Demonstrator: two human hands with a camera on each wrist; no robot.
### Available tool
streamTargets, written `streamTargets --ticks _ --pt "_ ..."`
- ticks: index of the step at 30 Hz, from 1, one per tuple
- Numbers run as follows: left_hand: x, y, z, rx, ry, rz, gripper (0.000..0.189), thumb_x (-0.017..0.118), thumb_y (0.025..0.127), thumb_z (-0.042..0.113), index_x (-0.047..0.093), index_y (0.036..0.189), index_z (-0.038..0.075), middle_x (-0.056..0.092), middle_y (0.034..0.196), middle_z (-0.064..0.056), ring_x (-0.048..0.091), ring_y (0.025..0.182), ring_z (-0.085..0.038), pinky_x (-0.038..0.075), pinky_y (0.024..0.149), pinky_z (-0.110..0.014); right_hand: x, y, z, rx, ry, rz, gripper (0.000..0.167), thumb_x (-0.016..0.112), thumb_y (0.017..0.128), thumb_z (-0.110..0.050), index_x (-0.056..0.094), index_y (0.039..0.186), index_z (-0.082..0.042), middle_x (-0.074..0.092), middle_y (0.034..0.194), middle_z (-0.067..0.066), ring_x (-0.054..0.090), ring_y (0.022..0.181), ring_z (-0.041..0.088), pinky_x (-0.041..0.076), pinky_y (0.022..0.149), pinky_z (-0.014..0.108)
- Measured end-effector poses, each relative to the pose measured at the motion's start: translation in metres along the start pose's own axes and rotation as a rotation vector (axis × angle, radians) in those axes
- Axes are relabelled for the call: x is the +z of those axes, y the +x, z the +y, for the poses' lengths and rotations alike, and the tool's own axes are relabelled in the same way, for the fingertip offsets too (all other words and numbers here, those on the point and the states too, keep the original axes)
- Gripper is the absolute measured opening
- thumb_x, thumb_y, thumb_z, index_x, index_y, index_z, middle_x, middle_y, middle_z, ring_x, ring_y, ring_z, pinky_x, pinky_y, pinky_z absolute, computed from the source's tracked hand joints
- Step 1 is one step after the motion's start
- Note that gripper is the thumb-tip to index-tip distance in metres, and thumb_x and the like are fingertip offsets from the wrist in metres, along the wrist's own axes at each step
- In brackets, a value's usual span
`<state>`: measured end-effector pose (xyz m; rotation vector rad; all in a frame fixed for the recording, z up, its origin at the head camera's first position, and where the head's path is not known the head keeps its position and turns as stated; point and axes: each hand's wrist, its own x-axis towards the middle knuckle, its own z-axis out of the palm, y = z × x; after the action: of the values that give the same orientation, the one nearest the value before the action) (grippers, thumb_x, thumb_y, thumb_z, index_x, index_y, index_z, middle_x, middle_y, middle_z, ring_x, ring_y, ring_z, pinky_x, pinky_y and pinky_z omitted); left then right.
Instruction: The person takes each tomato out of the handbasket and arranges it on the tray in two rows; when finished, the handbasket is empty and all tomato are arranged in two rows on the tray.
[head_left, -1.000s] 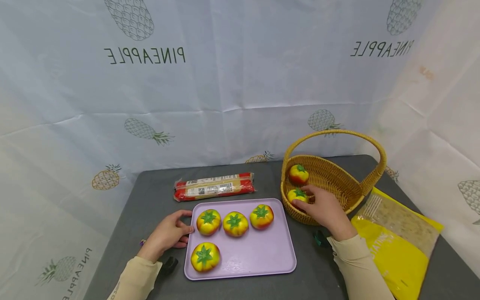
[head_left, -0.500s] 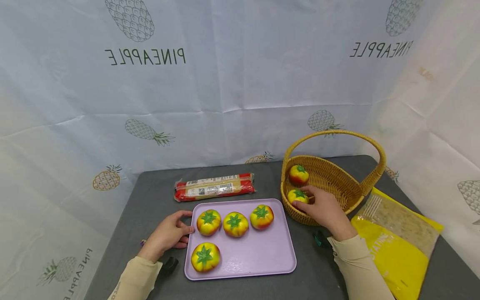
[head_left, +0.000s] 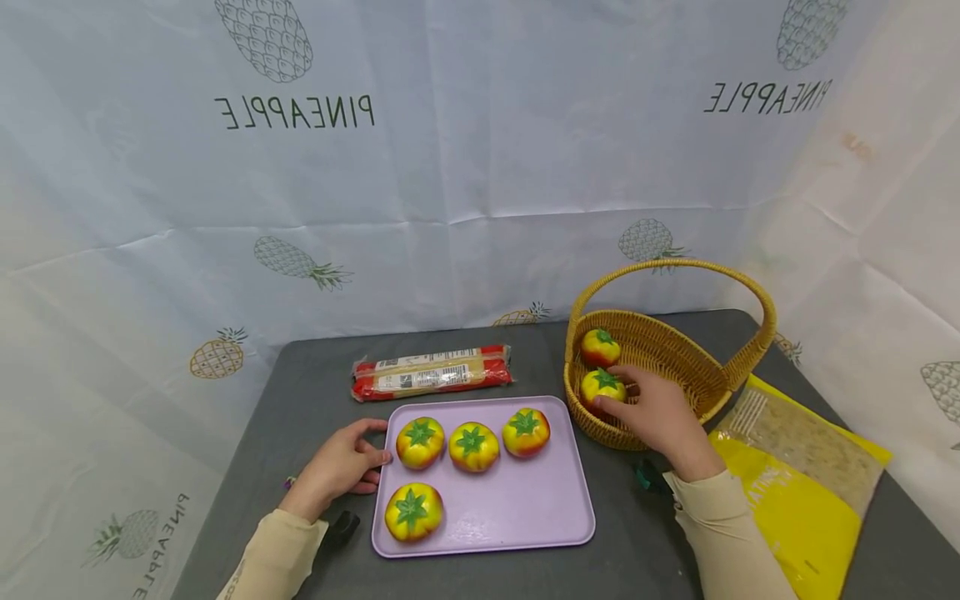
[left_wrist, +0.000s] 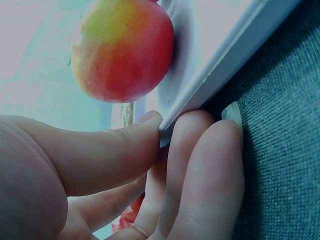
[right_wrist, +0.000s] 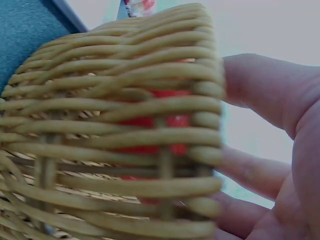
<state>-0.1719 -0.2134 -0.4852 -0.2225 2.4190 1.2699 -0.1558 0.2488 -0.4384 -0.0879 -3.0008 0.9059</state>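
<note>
In the head view my right hand (head_left: 658, 414) reaches over the near rim of a wicker basket (head_left: 686, 354). Its thumb and fingers grip a yellow-and-red tomato-like fruit (head_left: 600, 386) with a green leaf top. A second such fruit (head_left: 600, 347) lies behind it in the basket. The weave hides most of the held fruit in the right wrist view, where red shows through the gaps. My left hand (head_left: 341, 464) pinches the left rim of a lilac tray (head_left: 517, 517), thumb on top (left_wrist: 135, 145). Several like fruits (head_left: 474, 447) sit on the tray.
Behind the tray lies a red-ended clear packet (head_left: 431, 372) with pale yellow contents. A yellow bag with a see-through panel (head_left: 795, 517) lies right of the basket. The basket's tall handle (head_left: 675, 265) arches above it. A printed cloth (head_left: 450, 167) hangs behind the grey table (head_left: 315, 367).
My right hand and the fruit it grips have shifted slightly up and to the right inside the basket. The left hand stays at the tray's rim.
</note>
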Motion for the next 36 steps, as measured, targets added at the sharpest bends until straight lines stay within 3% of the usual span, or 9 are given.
streamTargets --ticks 14,23,28,32,36 --pt "0.0 -0.003 -0.004 0.001 -0.02 -0.004 0.061 0.081 0.098 0.016 0.054 0.153 0.011 0.067 0.1 -0.013 0.069 0.07 -0.022 0.067 0.066 -0.035 -0.018 -0.02 -0.027 -0.116 -0.005 0.089 0.069 0.081 0.096 -0.048 0.061 0.15 -0.01 0.067 0.145 0.019 0.067 0.118 0.039 0.059 0.101 0.061" --pt "-0.001 -0.003 -0.004 0.014 -0.025 -0.003 0.06 0.08 0.098 0.016 0.055 0.152 0.011 0.068 0.101 -0.014 0.068 0.07 -0.022 0.067 0.067 -0.036 -0.009 -0.034 -0.058 -0.261 -0.018 0.105 0.062 0.088 0.092 -0.036 0.065 0.145 -0.013 0.072 0.138 0.013 0.068 0.109 0.031 0.061 0.094 0.054" --pt "-0.001 -0.003 -0.004 0.014 -0.023 0.0 0.06 0.08 0.098 0.015 0.055 0.152 0.011 0.068 0.101 -0.014 0.069 0.07 -0.022 0.067 0.066 -0.035 0.006 -0.04 -0.073 -0.351 -0.003 0.073 0.059 0.09 0.09 -0.032 0.067 0.142 -0.017 0.073 0.135 0.005 0.07 0.109 0.023 0.063 0.093 0.048" --pt "-0.001 -0.002 -0.003 0.016 -0.02 0.001 0.06 0.081 0.098 0.016 0.056 0.152 0.012 0.068 0.1 -0.013 0.068 0.069 -0.022 0.066 0.065 -0.034 0.019 -0.044 -0.082 -0.4 0.012 0.006 0.056 0.09 0.09 -0.034 0.068 0.14 -0.022 0.072 0.128 -0.004 0.065 0.098 0.014 0.062 0.085 0.037" --pt "0.0 -0.001 -0.002 0.024 -0.021 -0.003 0.059 0.08 0.098 0.015 0.056 0.152 0.012 0.067 0.1 -0.013 0.068 0.069 -0.022 0.066 0.064 -0.034 0.032 -0.048 -0.089 -0.451 0.034 -0.052 0.055 0.09 0.09 -0.039 0.068 0.139 -0.029 0.071 0.131 -0.011 0.064 0.099 0.009 0.062 0.086 0.031"
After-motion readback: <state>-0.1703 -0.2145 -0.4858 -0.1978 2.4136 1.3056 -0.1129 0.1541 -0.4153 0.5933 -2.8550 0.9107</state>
